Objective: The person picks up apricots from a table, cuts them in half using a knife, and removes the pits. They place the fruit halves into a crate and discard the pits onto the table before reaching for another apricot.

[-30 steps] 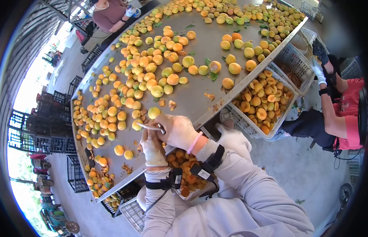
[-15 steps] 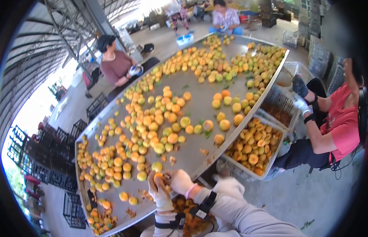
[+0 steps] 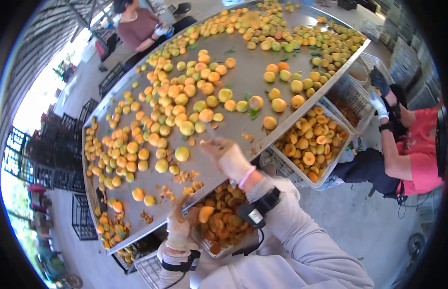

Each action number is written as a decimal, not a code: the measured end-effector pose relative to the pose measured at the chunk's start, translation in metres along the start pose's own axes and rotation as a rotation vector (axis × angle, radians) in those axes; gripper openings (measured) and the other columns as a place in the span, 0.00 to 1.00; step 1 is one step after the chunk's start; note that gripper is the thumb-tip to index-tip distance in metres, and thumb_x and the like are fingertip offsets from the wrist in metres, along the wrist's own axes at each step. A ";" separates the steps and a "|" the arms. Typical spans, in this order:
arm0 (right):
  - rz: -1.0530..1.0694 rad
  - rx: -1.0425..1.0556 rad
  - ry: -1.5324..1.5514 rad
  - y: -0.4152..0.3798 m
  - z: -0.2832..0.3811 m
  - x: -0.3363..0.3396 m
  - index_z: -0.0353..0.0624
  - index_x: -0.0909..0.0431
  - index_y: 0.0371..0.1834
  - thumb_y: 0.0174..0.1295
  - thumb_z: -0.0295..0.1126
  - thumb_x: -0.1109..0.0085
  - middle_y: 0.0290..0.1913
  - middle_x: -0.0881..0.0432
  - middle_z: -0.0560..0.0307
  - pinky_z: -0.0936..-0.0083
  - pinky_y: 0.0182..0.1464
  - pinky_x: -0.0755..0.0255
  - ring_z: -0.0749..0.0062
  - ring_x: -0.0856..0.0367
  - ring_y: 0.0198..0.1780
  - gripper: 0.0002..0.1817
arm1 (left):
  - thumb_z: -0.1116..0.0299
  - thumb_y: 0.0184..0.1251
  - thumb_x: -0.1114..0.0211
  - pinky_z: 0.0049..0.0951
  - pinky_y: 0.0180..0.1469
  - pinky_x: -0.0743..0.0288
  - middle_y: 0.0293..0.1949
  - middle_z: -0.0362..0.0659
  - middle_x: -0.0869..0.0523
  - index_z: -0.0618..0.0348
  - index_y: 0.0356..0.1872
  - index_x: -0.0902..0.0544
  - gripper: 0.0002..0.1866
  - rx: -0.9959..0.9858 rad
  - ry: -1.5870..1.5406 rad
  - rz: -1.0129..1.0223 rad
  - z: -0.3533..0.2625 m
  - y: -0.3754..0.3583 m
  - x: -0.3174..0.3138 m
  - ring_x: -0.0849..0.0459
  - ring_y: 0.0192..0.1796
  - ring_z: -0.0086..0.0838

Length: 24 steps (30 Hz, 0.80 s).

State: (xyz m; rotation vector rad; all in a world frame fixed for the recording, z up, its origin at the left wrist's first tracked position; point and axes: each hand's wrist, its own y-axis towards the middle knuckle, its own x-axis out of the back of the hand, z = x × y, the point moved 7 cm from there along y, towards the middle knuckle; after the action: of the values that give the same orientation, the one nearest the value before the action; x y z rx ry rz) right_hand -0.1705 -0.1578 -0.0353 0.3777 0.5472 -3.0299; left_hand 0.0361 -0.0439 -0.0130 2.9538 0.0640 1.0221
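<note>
My left hand (image 3: 179, 224), in a pale glove with bare fingertips, is at the metal table's near edge with its fingers apart. Just right of its fingers, a bright apricot half (image 3: 205, 214) shows over a crate of apricot halves (image 3: 227, 212). My right hand (image 3: 229, 156), gloved, with a pink band at the wrist, reaches over the table with fingers drawn together. A blurred greyish sliver shows by its fingertips; I cannot tell what it is. Whole apricots (image 3: 182, 154) lie beyond it, and torn apricot scraps (image 3: 185, 177) lie between my hands.
Many apricots are spread over the metal table (image 3: 253, 53), which has a raised rim. Right of it stands a white crate of apricot halves (image 3: 310, 144). One person in red (image 3: 416, 144) sits at the right; another (image 3: 137, 31) sits across the table. Black crates (image 3: 84, 216) stand at left.
My hands, together around an apricot before, have parted. The left has come down and left to the table edge by the crate; the right has moved up and right over the table. The view has tilted down.
</note>
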 end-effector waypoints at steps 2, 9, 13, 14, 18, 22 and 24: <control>-0.003 0.038 0.196 -0.002 0.020 0.019 0.44 0.21 0.37 0.63 0.38 0.41 0.20 0.27 0.66 0.86 0.23 0.37 0.83 0.28 0.20 0.09 | 0.68 0.66 0.39 0.26 0.50 0.26 0.42 0.45 0.16 0.67 0.53 0.21 0.17 0.020 -0.060 -0.048 0.007 0.016 0.012 0.21 0.45 0.25; 0.071 -0.059 0.603 0.005 -0.023 0.016 0.42 0.28 0.49 0.68 0.38 0.49 0.20 0.36 0.69 0.83 0.19 0.44 0.83 0.39 0.16 0.13 | 0.69 0.65 0.39 0.28 0.42 0.23 0.38 0.49 0.15 0.60 0.48 0.17 0.12 -0.093 0.138 0.080 0.015 0.160 0.002 0.18 0.38 0.28; 0.077 -0.047 0.596 0.006 -0.007 0.017 0.40 0.29 0.49 0.69 0.37 0.50 0.18 0.38 0.70 0.84 0.17 0.47 0.83 0.41 0.14 0.13 | 0.55 0.66 0.41 0.34 0.41 0.21 0.37 0.55 0.15 0.58 0.46 0.17 0.18 -0.108 0.169 0.067 0.076 0.273 -0.032 0.16 0.39 0.38; 0.027 -0.019 0.508 0.011 -0.001 0.023 0.40 0.29 0.49 0.69 0.37 0.50 0.18 0.39 0.70 0.85 0.16 0.47 0.84 0.42 0.14 0.13 | 0.51 0.64 0.40 0.36 0.44 0.22 0.40 0.57 0.15 0.59 0.47 0.17 0.21 -0.033 0.260 0.054 0.089 0.300 -0.040 0.16 0.42 0.41; 0.101 -0.079 0.513 0.024 -0.008 0.013 0.36 0.27 0.46 0.68 0.35 0.51 0.16 0.39 0.69 0.83 0.13 0.48 0.84 0.42 0.13 0.13 | 0.40 0.55 0.34 0.40 0.58 0.27 0.52 0.62 0.19 0.67 0.52 0.21 0.37 0.347 0.629 -0.097 0.043 0.327 -0.074 0.20 0.56 0.51; 0.129 -0.074 0.434 0.031 0.003 0.019 0.36 0.26 0.46 0.67 0.35 0.51 0.15 0.35 0.66 0.82 0.14 0.46 0.83 0.39 0.13 0.13 | 0.52 0.50 0.26 0.37 0.53 0.24 0.47 0.57 0.16 0.68 0.50 0.21 0.32 0.247 0.530 -0.158 0.043 0.335 -0.087 0.17 0.51 0.46; 0.114 -0.087 0.400 0.033 0.005 0.021 0.37 0.25 0.45 0.66 0.34 0.48 0.15 0.35 0.67 0.83 0.15 0.46 0.84 0.39 0.13 0.12 | 0.57 0.55 0.29 0.33 0.47 0.20 0.46 0.51 0.16 0.68 0.51 0.22 0.28 0.152 -0.077 -0.022 0.052 0.329 -0.084 0.16 0.45 0.37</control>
State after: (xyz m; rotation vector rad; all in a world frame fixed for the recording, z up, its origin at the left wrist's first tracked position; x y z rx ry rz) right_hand -0.1893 -0.1905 -0.0471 0.9844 0.6463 -2.8160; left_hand 0.0135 -0.3767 -0.0963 3.1176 0.1809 0.9396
